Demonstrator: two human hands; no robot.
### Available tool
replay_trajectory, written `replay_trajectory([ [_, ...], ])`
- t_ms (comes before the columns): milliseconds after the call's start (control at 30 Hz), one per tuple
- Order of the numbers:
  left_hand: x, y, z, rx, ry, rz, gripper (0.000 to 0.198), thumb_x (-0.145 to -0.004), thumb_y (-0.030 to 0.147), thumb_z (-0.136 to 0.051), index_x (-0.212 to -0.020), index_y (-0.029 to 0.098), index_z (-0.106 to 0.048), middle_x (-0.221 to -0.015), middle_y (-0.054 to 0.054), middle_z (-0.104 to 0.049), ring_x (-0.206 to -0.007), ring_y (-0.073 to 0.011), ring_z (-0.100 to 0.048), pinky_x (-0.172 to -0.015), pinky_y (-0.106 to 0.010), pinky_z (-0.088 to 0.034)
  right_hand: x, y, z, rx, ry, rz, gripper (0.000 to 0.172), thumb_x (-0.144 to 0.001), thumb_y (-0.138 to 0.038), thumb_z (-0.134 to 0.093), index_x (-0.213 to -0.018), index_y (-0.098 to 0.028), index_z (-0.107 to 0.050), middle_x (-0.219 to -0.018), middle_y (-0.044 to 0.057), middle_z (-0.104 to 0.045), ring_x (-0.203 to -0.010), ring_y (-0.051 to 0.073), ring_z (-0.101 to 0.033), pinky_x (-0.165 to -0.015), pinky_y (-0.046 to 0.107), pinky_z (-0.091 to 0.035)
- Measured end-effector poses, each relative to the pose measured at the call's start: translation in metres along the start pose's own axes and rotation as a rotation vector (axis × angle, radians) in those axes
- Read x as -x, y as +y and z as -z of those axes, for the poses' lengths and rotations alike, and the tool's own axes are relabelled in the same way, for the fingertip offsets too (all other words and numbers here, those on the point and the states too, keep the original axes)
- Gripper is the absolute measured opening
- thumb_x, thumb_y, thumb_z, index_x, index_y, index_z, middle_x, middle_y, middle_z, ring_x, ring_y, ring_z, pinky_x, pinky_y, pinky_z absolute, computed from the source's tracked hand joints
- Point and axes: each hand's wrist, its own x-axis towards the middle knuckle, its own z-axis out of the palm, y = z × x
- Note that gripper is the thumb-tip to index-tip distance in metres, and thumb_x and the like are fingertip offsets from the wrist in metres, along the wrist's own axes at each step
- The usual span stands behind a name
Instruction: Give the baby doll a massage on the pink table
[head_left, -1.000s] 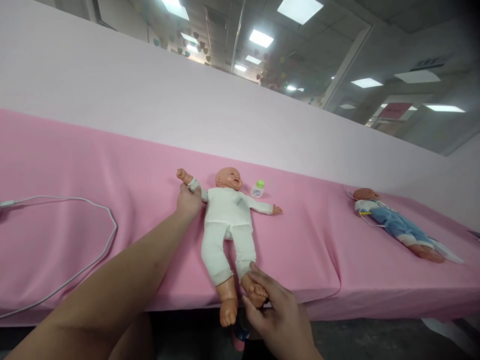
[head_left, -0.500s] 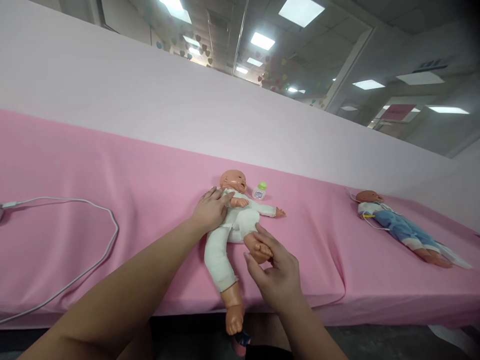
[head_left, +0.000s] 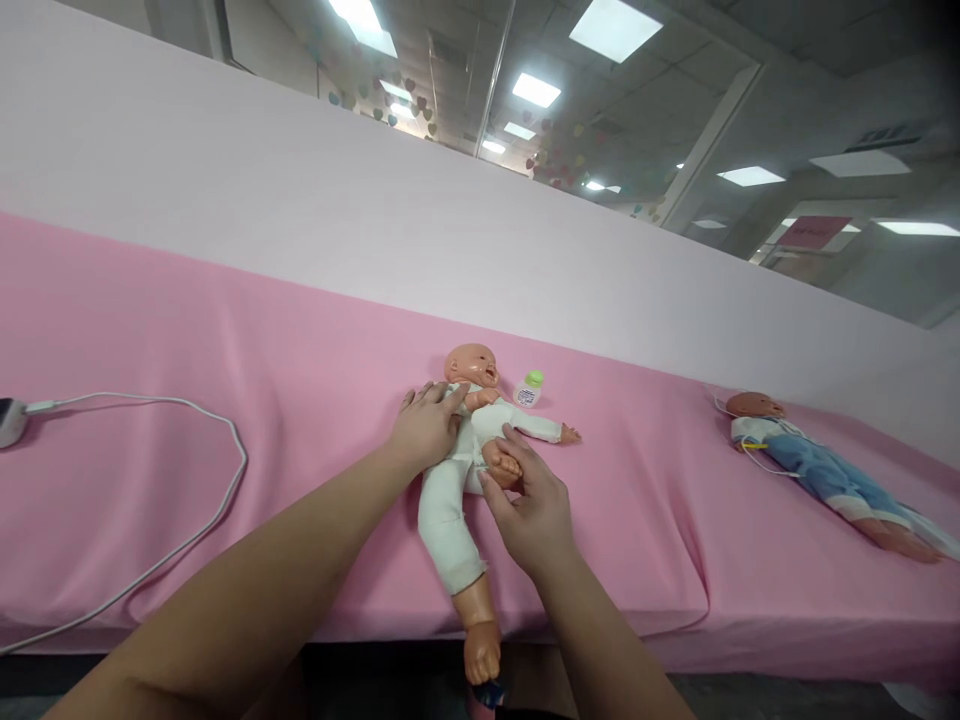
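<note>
A baby doll (head_left: pixel 448 520) with a white cloth body lies on its back on the pink cover, head away from me. My left hand (head_left: pixel 429 425) rests on its upper body at the left side, fingers stretched out and lying along the chest and arm. Around the doll's bent leg closes my right hand (head_left: pixel 534 505), with thumb and fingers on either side of the bare foot. The leg is folded up toward the belly. The other leg stretches toward me, its foot past the cover's front edge.
A small clear bottle with a green cap (head_left: pixel 529 389) stands beside the doll's head. At the right lies a second doll (head_left: pixel 817 465) in blue trousers with thin tubes. A white cable (head_left: pixel 225 500) curves across the pink cover (head_left: pixel 315 350) at left. Behind rises a white wall (head_left: pixel 300 210).
My right hand has moved up and left with the doll's foot, bending that leg closer to the belly. My left hand stays on the upper body. The view has shifted slightly.
</note>
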Motion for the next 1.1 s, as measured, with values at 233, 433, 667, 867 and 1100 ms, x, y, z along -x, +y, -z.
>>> replay_trajectory([
  [233, -0.008, -0.024, 0.003, 0.387, 0.144, 0.323, 0.049, -0.102, 0.035, -0.041, -0.15, 0.024, -0.046, -0.125, -0.013, -0.072, -0.113, -0.0336, -0.069, -0.093, -0.048, -0.054, 0.035, -0.018, 0.043, -0.015, 0.066, -0.007, 0.04, -0.09, -0.026, -0.069, -0.131, -0.025, -0.065, -0.148, 0.014, -0.062, -0.134, 0.032, -0.062, -0.104, 0.048, -0.06],
  [433, -0.016, -0.053, -0.002, 0.673, 0.301, 0.747, 0.031, -0.102, 0.045, -0.043, -0.123, 0.024, -0.055, -0.109, -0.015, -0.073, -0.097, -0.0349, -0.072, -0.081, -0.05, -0.057, 0.086, -0.012, 0.058, 0.024, -0.017, -0.06, 0.04, -0.09, -0.033, -0.071, -0.129, -0.029, -0.066, -0.15, 0.013, -0.061, -0.132, 0.035, -0.063, -0.103, 0.049, -0.06],
  [667, -0.018, -0.056, -0.005, 0.807, 0.357, 0.81, 0.025, -0.101, 0.045, -0.047, -0.114, 0.025, -0.055, -0.113, -0.014, -0.071, -0.103, -0.034, -0.07, -0.084, -0.05, -0.056, 0.119, -0.016, 0.055, 0.044, -0.164, -0.158, 0.04, -0.092, -0.032, -0.069, -0.132, -0.027, -0.066, -0.147, 0.009, -0.064, -0.124, 0.032, -0.069, -0.102, 0.042, -0.061],
  [867, -0.012, -0.047, 0.003, 0.796, 0.362, 0.689, 0.029, -0.099, 0.046, -0.05, -0.112, 0.023, -0.063, -0.105, -0.011, -0.074, -0.095, -0.029, -0.071, -0.081, -0.042, -0.055, 0.12, -0.023, 0.053, 0.061, -0.149, -0.184, 0.044, -0.091, -0.033, -0.069, -0.135, -0.032, -0.065, -0.146, 0.004, -0.064, -0.116, 0.028, -0.074, -0.102, 0.039, -0.061],
  [1100, -0.009, -0.023, 0.013, 0.34, 0.341, 0.256, 0.044, -0.094, 0.044, -0.059, -0.132, 0.023, -0.068, -0.105, -0.009, -0.077, -0.11, -0.0329, -0.067, -0.099, -0.045, -0.05, 0.095, -0.02, 0.058, -0.039, -0.123, -0.132, 0.046, -0.093, -0.033, -0.07, -0.137, -0.026, -0.061, -0.152, 0.011, -0.058, -0.138, 0.03, -0.059, -0.111, 0.045, -0.055],
])
